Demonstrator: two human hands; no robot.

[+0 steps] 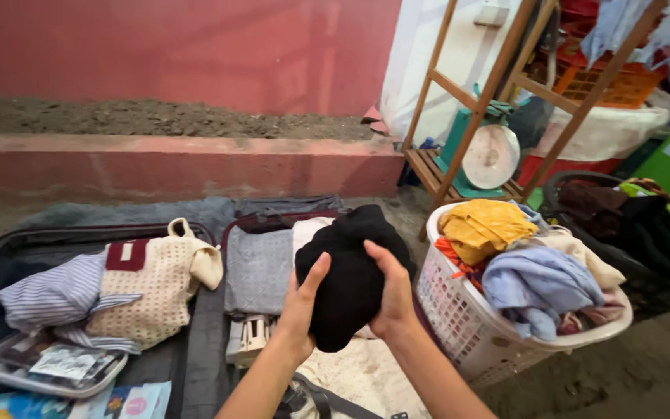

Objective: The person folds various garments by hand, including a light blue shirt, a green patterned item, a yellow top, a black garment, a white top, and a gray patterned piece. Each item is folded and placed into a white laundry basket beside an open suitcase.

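Both my hands hold up a bundled black garment [349, 268] over an open dark suitcase [195, 365]. My left hand [301, 304] grips its left side with the thumb raised against the cloth. My right hand [391, 291] clasps its right side. Under the garment, the suitcase's right half holds a folded grey cloth [257, 268] and a pale cloth. The left half holds a striped shirt [54, 295] and a cream knitted bag [157, 291].
A white laundry basket [467, 326] heaped with yellow, blue and beige clothes stands to the right. Behind it are a wooden rack [467, 116] with a green scale [488, 151], and a dark basket of clothes [645, 225]. A low red ledge [172, 163] runs along the back.
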